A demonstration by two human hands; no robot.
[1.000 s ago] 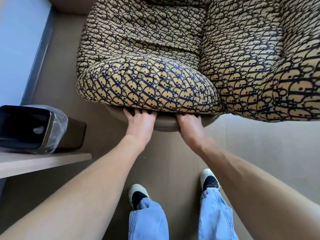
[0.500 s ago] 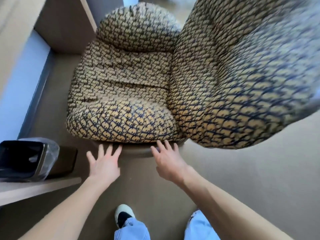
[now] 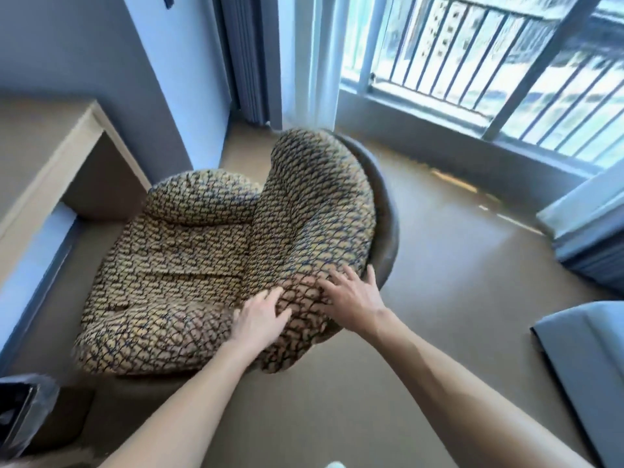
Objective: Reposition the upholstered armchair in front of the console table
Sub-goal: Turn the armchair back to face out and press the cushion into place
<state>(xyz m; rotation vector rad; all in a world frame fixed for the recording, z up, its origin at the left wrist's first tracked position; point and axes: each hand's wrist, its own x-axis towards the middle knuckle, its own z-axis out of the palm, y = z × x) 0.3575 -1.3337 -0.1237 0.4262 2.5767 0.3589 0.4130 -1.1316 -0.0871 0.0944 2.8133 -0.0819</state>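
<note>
The armchair (image 3: 209, 265) fabric carries a repeated dark letter-like motif on tan, too blurred to read as any word; no other writing can be made out. Both hands lie flat on the chair's near padded arm, fingers spread wide, gripping nothing; the left hand (image 3: 260, 319) presses the cushion top, the right hand (image 3: 351, 300) sits just beside it, its fingertips (image 3: 369, 273) reaching the edge where the dark shell (image 3: 385, 211) wraps the back. The armchair stands ahead of the hands and to their left, its far arm tucked close to the pale worktop (image 3: 50, 157) of the console, which runs along the wall farther left; whether chair and console touch cannot be told. Near the left forearm, low at the frame's edge, a black bin (image 3: 20, 420) with a clear liner stands close to the chair's front corner. Beyond the hands hangs a curtain (image 3: 250, 55) and, to the right of it, a window (image 3: 489, 52) with a railing outside. To the right of the right forearm a grey upholstered piece (image 3: 587, 359) juts in; between it and the chair the floor (image 3: 456, 282) lies bare, giving open room on that side, while the left side is hemmed by worktop and bin.
</note>
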